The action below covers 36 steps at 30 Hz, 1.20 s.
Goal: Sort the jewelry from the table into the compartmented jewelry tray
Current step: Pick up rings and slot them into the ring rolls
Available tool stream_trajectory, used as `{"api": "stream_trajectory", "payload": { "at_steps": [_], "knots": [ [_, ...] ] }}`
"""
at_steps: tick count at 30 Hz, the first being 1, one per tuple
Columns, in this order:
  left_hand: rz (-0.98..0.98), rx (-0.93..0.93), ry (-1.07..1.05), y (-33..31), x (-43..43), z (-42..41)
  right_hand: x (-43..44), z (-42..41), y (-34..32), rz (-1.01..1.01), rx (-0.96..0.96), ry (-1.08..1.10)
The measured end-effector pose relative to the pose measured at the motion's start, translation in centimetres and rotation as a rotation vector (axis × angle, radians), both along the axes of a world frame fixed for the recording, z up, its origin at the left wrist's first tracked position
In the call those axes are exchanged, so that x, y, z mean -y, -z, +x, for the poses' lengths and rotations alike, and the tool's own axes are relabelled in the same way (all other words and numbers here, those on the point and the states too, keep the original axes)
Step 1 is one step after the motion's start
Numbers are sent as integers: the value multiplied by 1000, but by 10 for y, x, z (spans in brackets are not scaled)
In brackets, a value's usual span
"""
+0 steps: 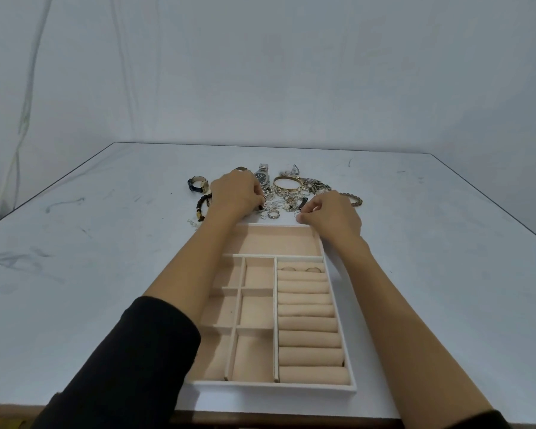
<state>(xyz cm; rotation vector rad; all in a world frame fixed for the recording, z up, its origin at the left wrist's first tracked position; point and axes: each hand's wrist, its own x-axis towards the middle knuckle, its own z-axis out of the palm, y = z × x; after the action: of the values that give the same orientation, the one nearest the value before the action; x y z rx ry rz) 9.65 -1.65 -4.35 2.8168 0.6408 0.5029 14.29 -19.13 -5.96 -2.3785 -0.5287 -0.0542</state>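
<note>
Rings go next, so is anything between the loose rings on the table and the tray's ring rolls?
Nothing visible. The loose rings lie just beyond the tray; its ring rolls are uncovered, two rings in the farthest slot.

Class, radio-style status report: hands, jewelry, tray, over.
Left hand in jewelry pile, grip unclear. Right hand pinches small ring. Tray holds two rings. Left forearm over tray's left cells.

Plain indoor work station, type of building not determinable. Evidence: scuffed pale table (90, 258); creased white cloth (291, 72) hung as backdrop directly behind table; compartmented tray (273, 387) and jewelry pile (288, 193) on table.
</note>
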Motion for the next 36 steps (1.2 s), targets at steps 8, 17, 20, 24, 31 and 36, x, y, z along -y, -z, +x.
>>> {"api": "stream_trajectory", "payload": {
  "at_steps": [8,17,20,24,31,36],
  "knots": [
    [12,100,-4,3,0,-8,-8,5,-6,-68,-63,8],
    [-240,239,28,1,-10,-38,-20,1,-23,-189,-32,-25],
    [-348,256,56,0,-14,-39,-15,-6,-17,-83,-2,-6],
    [-435,310,52,0,-14,-42,-3,-19,-8,117,0,-3],
    [-651,444,70,7,-13,-52,11,-28,-1,367,-15,-4],
    [-821,535,136,5,-7,-59,7,-29,-4,483,-48,-70]
  ]
}}
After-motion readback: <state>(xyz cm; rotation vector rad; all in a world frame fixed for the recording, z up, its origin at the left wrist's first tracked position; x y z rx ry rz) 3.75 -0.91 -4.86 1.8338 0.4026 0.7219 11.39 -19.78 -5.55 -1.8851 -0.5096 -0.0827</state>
